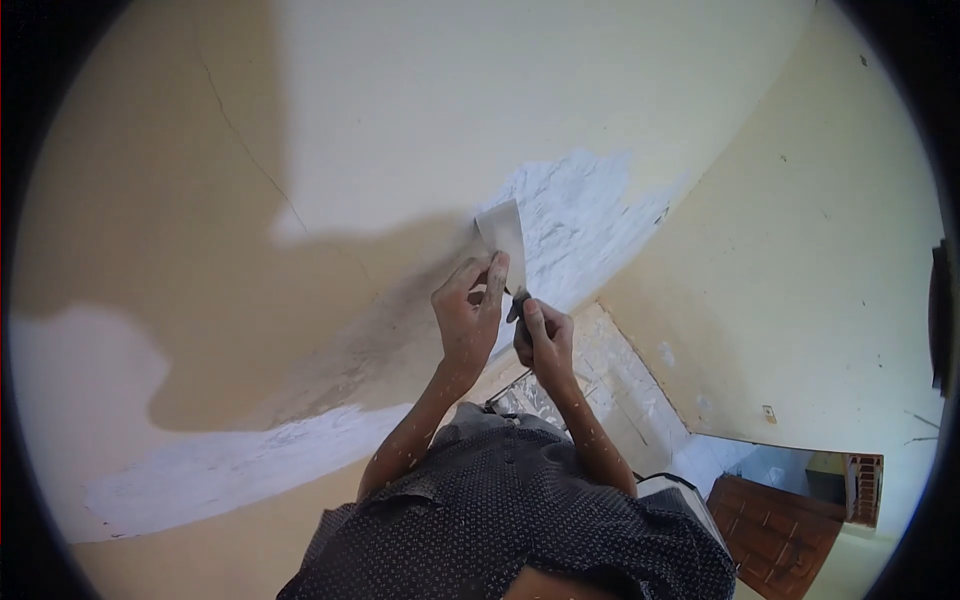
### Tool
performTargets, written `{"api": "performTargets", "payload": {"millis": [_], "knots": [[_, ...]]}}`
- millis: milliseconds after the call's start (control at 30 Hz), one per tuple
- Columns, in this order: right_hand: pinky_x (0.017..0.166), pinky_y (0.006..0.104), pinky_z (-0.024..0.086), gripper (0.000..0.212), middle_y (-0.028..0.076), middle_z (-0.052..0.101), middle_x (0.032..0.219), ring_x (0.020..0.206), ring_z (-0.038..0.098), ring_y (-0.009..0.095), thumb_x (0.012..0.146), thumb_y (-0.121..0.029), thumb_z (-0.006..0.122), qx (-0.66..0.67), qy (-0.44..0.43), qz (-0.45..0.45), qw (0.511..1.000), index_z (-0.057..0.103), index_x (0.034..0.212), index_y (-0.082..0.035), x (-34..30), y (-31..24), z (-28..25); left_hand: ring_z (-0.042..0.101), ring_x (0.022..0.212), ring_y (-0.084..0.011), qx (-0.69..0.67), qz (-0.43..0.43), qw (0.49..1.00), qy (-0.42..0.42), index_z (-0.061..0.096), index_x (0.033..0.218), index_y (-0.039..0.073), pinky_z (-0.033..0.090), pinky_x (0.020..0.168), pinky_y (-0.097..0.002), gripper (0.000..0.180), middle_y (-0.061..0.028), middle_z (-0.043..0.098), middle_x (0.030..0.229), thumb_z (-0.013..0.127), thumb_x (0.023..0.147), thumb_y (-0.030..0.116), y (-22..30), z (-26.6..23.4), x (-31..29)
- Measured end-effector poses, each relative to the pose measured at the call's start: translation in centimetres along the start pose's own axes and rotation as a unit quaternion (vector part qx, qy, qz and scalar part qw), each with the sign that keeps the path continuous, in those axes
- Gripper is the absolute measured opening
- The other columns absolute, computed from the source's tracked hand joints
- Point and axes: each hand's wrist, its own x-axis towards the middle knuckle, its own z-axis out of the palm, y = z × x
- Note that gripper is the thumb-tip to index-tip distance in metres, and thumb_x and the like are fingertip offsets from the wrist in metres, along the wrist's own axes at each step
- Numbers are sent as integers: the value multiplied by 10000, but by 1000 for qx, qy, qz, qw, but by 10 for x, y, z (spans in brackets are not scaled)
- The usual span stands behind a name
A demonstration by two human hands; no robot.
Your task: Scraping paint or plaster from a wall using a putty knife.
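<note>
I judge this tool-tending, with steadiness wanted next: right fingers (537, 321) wrap the dark-handled, flared pale-metal scraper (513, 254) before a rough white wall patch (580, 210), left fingers (496, 278) half-curled at its blade (504, 223), hold unclear.

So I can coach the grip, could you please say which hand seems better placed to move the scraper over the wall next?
Probably the right: the right hand grips the scraper by its dark handle, while the left hand only has fingertips on or close to the pale blade.
</note>
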Motion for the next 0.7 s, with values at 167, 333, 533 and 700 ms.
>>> {"api": "performTargets", "payload": {"millis": [167,333,533,700], "knots": [[348,209,207,387,-52,399,473,363,315,28,987,-346,480,8,-7,-21,1000,579,806,-18,10,-9,-3,567,553,-93,35,-15,998,-54,667,881,-28,414,458,-247,249,-96,630,675,634,901,218,20,-7,12],[350,209,207,387,-52,395,469,365,308,26,985,-348,485,30,6,-2,1000,582,812,-15,11,-4,8,582,570,-102,14,-25,998,-59,668,920,-36,444,484,-252,272,-113,634,670,617,912,232,15,-8,14],[351,213,203,395,-54,395,480,364,303,27,990,-352,470,23,16,-7,1000,579,811,-17,5,5,3,607,588,-123,10,-19,998,-54,674,922,-27,455,502,-261,294,-125,647,687,605,916,258,14,-4,10],[346,220,198,387,-52,396,485,367,300,27,986,-351,481,27,1,-38,999,577,807,-21,11,-1,1,619,589,-139,32,-4,997,-72,669,903,-30,455,488,-270,273,-119,642,670,608,911,236,20,-7,14]]}}
